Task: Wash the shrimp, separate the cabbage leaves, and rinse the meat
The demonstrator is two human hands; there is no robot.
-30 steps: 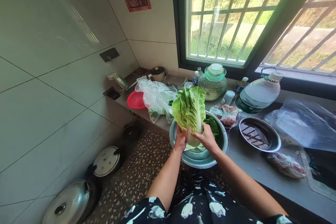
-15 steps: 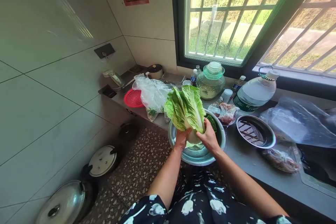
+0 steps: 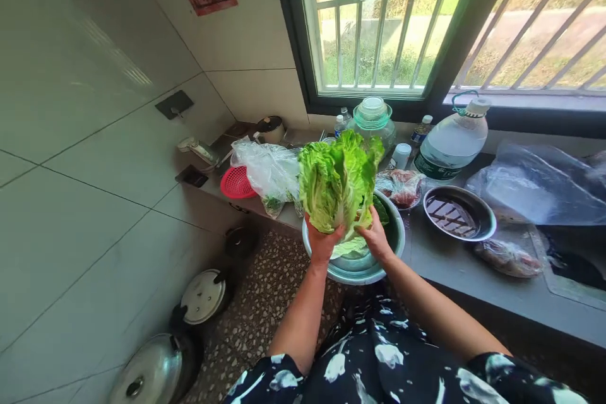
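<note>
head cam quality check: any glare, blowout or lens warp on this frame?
Head view: daylight through the barred window blows out the outdoor ground; a glare streak crosses the wall tiles; wide-angle warp bends the window frame and tile lines. The cabbage, held by left hand and right hand over the metal basin, stays sharp and evenly lit.
</note>
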